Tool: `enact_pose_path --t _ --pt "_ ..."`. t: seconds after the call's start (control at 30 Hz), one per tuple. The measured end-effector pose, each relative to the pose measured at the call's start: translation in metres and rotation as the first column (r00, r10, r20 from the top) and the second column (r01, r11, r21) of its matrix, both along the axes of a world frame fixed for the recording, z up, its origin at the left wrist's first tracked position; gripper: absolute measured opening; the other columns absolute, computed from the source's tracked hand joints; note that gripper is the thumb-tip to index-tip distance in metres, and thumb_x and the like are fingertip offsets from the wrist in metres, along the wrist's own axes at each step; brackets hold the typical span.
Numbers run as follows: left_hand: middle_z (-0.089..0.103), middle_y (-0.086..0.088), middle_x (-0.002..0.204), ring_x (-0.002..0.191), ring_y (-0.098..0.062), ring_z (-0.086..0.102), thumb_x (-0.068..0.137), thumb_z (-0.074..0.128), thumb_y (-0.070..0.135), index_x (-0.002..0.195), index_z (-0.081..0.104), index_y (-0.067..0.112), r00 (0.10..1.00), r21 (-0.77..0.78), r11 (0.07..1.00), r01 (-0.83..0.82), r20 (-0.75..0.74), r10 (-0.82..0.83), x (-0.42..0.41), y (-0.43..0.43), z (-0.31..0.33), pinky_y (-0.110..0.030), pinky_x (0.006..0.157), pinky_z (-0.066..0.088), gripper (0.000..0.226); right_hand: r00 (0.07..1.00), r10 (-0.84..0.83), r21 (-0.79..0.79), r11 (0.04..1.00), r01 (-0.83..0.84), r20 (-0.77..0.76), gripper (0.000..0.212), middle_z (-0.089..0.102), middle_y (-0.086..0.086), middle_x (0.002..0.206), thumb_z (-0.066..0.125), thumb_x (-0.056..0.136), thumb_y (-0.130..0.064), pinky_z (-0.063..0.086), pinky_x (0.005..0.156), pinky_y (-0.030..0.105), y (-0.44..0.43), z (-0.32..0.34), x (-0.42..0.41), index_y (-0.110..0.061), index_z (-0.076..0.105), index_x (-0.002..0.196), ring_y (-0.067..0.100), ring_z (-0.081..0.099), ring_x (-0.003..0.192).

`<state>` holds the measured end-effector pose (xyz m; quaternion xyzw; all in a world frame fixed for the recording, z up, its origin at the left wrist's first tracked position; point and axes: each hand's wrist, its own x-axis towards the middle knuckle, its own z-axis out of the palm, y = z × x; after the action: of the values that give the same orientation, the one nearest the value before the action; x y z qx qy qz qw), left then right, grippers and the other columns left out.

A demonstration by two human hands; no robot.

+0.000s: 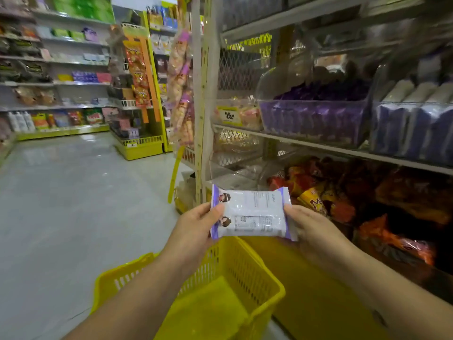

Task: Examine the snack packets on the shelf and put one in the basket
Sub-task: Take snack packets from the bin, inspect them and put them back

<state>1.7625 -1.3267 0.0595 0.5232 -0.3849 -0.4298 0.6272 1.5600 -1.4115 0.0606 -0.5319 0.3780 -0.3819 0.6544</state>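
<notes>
A shop aisle with a pale, glossy floor point(73, 192) runs from 9 o'clock towards stocked far shelves point(61, 82) at 10 o'clock. A metal shelf unit point(318, 146) fills the view from 1 to 4 o'clock, standing on a yellow base point(306, 290). On its middle level are a clear bin of purple packets point(313, 119), a bin of white and blue packs point(416, 126) just beside it at 3 o'clock, and a yellow price tag point(229, 115) to their left. Orange and red bags point(343, 192) are heaped on the level below. A strip of hanging snacks point(180, 82) dangles at 12 o'clock along the unit's end post. Just below centre, a white snack packet point(250, 214) with purple ends is held level, its printed back facing the viewer. The left hand point(196, 227) grips its left end with the thumb on top, and the right hand point(316, 229) holds its right end, fingers behind. The packet is above the far rim of a yellow basket point(247, 266) at 6 o'clock. The left forearm crosses in front of the basket, so how it is carried cannot be told. The packet's print is too small to read, the shelved goods are blurred, and the lower right of the shelf unit is in deep shadow.
</notes>
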Motion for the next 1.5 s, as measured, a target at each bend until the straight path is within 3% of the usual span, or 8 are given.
enact_pose_path --t 0.27,0.47,0.7,0.8,1.03,1.2,1.33,1.5 --pt "0.075 -0.011 0.1 0.087 -0.022 0.074 0.096 0.055 0.018 0.111 0.059 0.01 0.989 0.064 0.997 -0.043 -0.138 0.052 0.002 -0.022 -0.013 -0.027 0.062 0.058 0.018 1.0 -0.018 0.108 0.994 0.018 -0.005 0.02 0.074 0.008 0.091 0.055 0.093 -0.017 0.049 0.078 0.034 -0.016 0.0 -0.011 -0.008 0.072 0.093 0.021 0.065 0.082" --pt "0.07 -0.02 0.111 0.098 -0.031 0.07 0.091 0.054 0.016 0.124 0.056 -0.002 0.951 0.083 0.99 0.111 -0.3 -0.081 0.009 -0.025 -0.014 -0.036 0.072 0.061 0.037 0.998 0.06 0.1 0.993 -0.057 -0.027 0.029 0.069 0.015 0.105 0.052 0.094 -0.015 0.045 0.079 0.03 -0.019 0.007 -0.024 0.001 0.067 0.113 0.022 0.06 0.088" --pt "0.073 -0.014 0.108 0.087 -0.022 0.073 0.071 0.066 0.021 0.114 0.067 0.007 0.94 0.168 0.953 0.252 -0.275 -0.201 0.014 -0.013 -0.004 -0.03 0.065 0.061 0.045 0.992 0.065 0.07 0.996 -0.058 -0.11 0.028 0.067 0.008 0.079 0.056 0.093 -0.015 0.042 0.068 0.025 -0.022 0.006 -0.033 -0.013 0.076 0.073 0.016 0.057 0.067" --pt "0.073 -0.015 0.108 0.088 -0.02 0.073 0.073 0.064 0.021 0.114 0.064 0.004 0.948 0.177 0.955 0.238 -0.256 -0.189 0.009 -0.011 -0.004 -0.03 0.069 0.061 0.044 0.974 -0.001 -0.037 0.999 -0.007 -0.225 0.025 0.067 0.013 0.081 0.056 0.095 -0.018 0.045 0.069 0.03 -0.02 0.003 -0.032 -0.007 0.072 0.08 0.018 0.057 0.067" --pt "0.075 -0.002 0.082 0.061 -0.007 0.066 0.1 0.049 0.023 0.103 0.061 0.008 0.989 0.247 0.958 0.148 -0.05 -0.14 -0.008 -0.011 -0.02 -0.02 0.053 0.052 0.02 0.988 -0.086 -0.108 0.992 0.072 -0.132 0.036 0.063 0.027 0.115 0.041 0.102 -0.022 0.049 0.078 0.035 -0.005 0.003 -0.018 0.008 0.057 0.115 0.026 0.059 0.093" --pt "0.069 0.001 0.089 0.081 -0.013 0.065 0.096 0.057 0.018 0.113 0.052 0.018 0.953 0.209 0.977 -0.052 0.302 -0.014 -0.02 -0.014 -0.031 -0.034 0.075 0.057 0.018 0.997 -0.064 -0.034 0.997 0.066 0.039 0.04 0.06 0.027 0.123 0.039 0.102 -0.024 0.04 0.105 0.048 0.009 0.013 -0.018 0.005 0.058 0.122 0.041 0.054 0.119" --pt "0.053 0.025 0.125 0.114 0.012 0.049 0.088 0.061 0.043 0.124 0.049 0.052 0.827 0.009 0.989 0.15 0.547 -0.13 -0.027 -0.007 -0.026 -0.009 0.082 0.046 0.039 0.999 0.024 -0.082 0.996 -0.02 0.044 0.038 0.067 0.021 0.115 0.038 0.101 -0.026 0.051 0.083 0.033 0.013 0.013 -0.018 -0.001 0.062 0.115 0.025 0.065 0.096" --pt "0.054 0.031 0.129 0.121 0.009 0.049 0.082 0.068 0.045 0.136 0.044 0.049 0.806 -0.025 0.95 0.312 0.536 -0.251 -0.033 -0.005 -0.028 -0.01 0.084 0.048 0.059 0.986 0.143 -0.08 0.987 -0.136 0.087 0.037 0.072 0.014 0.105 0.05 0.089 -0.037 0.055 0.075 0.031 0.014 0.012 -0.02 -0.01 0.071 0.102 0.021 0.067 0.087"
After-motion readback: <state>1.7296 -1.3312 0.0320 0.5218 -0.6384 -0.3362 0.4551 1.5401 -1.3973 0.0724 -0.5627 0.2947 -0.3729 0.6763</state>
